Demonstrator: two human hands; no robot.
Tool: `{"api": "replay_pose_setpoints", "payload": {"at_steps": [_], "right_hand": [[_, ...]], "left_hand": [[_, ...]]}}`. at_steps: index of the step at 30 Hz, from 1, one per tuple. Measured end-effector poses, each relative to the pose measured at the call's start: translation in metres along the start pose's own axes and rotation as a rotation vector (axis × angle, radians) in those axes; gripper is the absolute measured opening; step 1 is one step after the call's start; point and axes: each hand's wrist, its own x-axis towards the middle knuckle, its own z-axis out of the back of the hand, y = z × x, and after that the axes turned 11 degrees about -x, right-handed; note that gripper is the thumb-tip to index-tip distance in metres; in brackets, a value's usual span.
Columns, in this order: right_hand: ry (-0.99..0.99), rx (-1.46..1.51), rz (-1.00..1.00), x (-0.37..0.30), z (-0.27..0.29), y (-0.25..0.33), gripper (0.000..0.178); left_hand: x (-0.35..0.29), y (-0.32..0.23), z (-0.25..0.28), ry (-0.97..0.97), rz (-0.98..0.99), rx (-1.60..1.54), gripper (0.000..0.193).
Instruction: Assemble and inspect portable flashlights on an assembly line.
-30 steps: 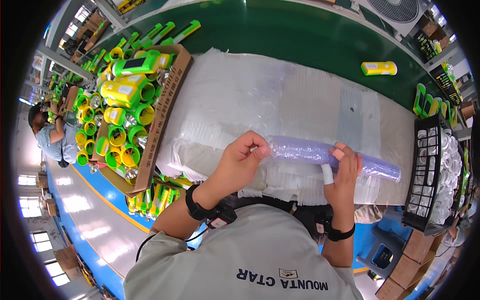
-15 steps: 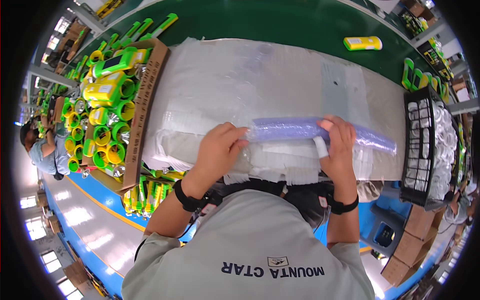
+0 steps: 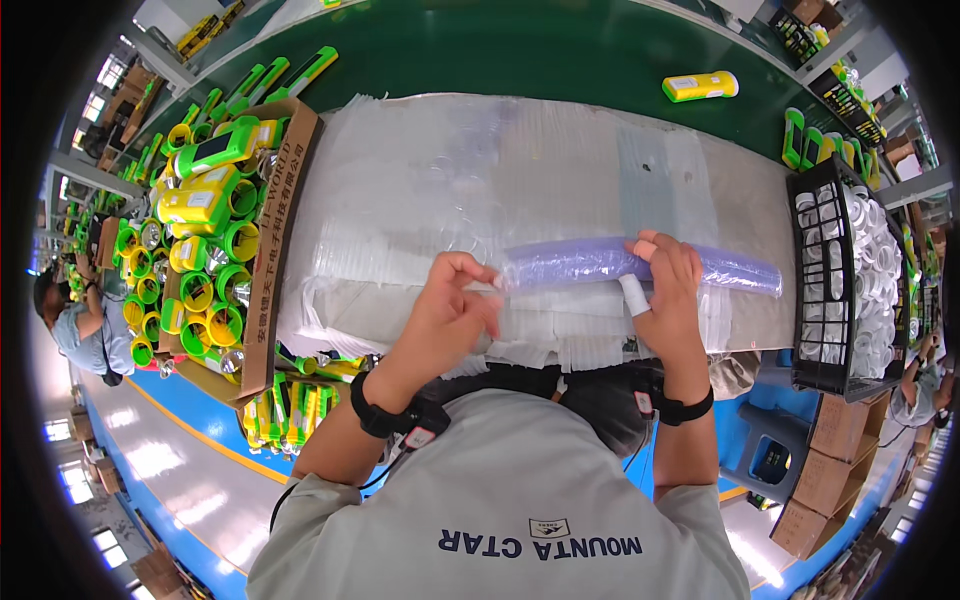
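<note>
A long, translucent purple-tinted plastic sleeve [image 3: 570, 262] lies crosswise on the padded, tape-covered work surface [image 3: 400, 190]. My right hand [image 3: 668, 290] grips it right of its middle, fingers over the top and a white-wrapped thumb [image 3: 633, 295] against the near side. At the sleeve's left end is my left hand [image 3: 452, 305], its index fingertip by the opening and the other fingers apart from it. I make out nothing held there, though a small clear piece could be lost against the pale surface. What fills the sleeve is hard to tell.
A cardboard box [image 3: 275, 250] heaped with green-yellow flashlight bodies [image 3: 205, 200] stands left. At right is a black crate [image 3: 850, 375] of clear plastic parts [image 3: 875, 260]. One yellow-green flashlight [image 3: 700, 87] lies on the green bench [image 3: 540, 60]. A grey stool [image 3: 765, 455] stands below right.
My left hand's fingers have spread and drawn away from the sleeve's end. The right hand keeps its grip, and the sleeve lies straighter. The whole view has shifted slightly.
</note>
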Motion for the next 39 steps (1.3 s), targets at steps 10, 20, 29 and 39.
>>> {"api": "replay_pose_setpoints", "payload": {"at_steps": [10, 20, 29, 39], "right_hand": [[-0.019, -0.018, -0.025, -0.007, -0.004, 0.004, 0.035], [-0.021, -0.007, -0.026, -0.006, -0.003, -0.001, 0.031], [-0.042, -0.013, -0.058, -0.011, -0.005, -0.003, 0.033], [0.024, -0.057, -0.023, 0.005, 0.007, 0.008, 0.037]], "left_hand": [[0.001, -0.003, -0.006, -0.156, 0.464, -0.004, 0.039], [0.000, 0.010, 0.017, -0.032, 0.326, -0.367, 0.009], [-0.002, -0.006, -0.003, -0.130, -0.121, -0.071, 0.008], [0.010, -0.022, 0.018, 0.002, 0.168, -0.008, 0.008]]}}
